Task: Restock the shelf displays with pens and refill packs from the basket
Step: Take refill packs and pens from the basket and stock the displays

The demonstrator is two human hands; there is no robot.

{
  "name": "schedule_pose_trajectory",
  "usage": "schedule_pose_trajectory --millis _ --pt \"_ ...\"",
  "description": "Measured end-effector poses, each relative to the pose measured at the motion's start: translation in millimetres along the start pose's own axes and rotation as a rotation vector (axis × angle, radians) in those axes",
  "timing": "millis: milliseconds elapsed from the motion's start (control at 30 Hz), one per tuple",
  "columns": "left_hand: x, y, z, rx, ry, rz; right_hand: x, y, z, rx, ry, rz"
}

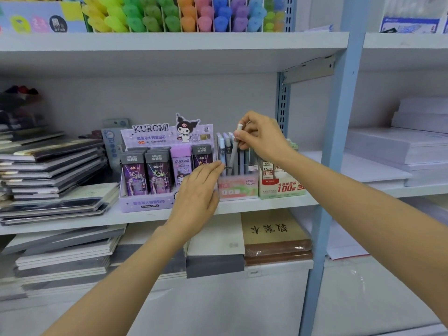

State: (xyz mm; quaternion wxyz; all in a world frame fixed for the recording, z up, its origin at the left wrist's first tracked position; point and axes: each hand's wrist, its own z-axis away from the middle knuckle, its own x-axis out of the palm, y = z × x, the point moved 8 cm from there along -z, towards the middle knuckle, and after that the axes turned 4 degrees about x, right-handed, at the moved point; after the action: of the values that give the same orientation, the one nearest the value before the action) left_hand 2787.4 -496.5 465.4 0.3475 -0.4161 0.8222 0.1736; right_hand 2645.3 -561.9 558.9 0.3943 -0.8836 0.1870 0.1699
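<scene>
**Grey pen held at a slant over the pen box**

The slim grey pen (pixel 234 151) stands nearly upright, its long axis leaning a little: the white end points up and to the right, and the lower end reaches down to the rim of the clear plastic pen box with a pink base (pixel 238 187), among the pens standing there. The right hand (pixel 263 139) pinches it near the top between thumb and fingertips. The left hand (pixel 198 190) holds nothing; its straight fingers touch the left side of the box by a pale blue pen. The hands are apart.

The box stands on a white shelf board (pixel 72 225) against a grey back panel, between a lilac cardboard display tray marked KUROMI (pixel 155 202), which holds dark purple refill packs (pixel 134 175), and a green-and-white lead refill carton (pixel 281 187). Stacked dark notebooks (pixel 48 170) lie to the far left. A pale blue steel upright (pixel 339 141) divides this bay from stacks of white paper (pixel 400 146). Rows of coloured highlighters (pixel 169 15) fill the shelf above.

The pen has a matt grey barrel, thin and straight, with a short white cap
</scene>
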Motion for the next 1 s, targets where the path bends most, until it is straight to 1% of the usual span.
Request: schedule_pose_trajectory --millis 167,300,500,667,833,1000 --pt "-0.2 -0.8 2.6 -0.006 -0.014 0.015 6.3 -4.3 -5.7 0.000 -0.052 0.074" --pt "1.6 -2.9 3.6 -0.023 -0.036 0.010 0.9 -0.2 -6.0 0.024 -0.079 0.023" --pt "-0.2 -0.6 2.7 -0.040 -0.026 0.036 8.1 -4.5 -7.7 0.007 -0.041 0.060" --pt "0.0 -1.7 3.1 -0.015 -0.046 0.021 11.5 5.6 -5.3 0.049 -0.162 0.104" --pt "3.3 -4.5 2.9 -0.015 -0.047 0.012 19.1 6.8 -4.2 0.008 -0.083 0.100" --pt "4.9 -5.6 3.7 -0.004 -0.066 -0.013 25.2 2.4 -1.6 -0.084 0.023 0.320"
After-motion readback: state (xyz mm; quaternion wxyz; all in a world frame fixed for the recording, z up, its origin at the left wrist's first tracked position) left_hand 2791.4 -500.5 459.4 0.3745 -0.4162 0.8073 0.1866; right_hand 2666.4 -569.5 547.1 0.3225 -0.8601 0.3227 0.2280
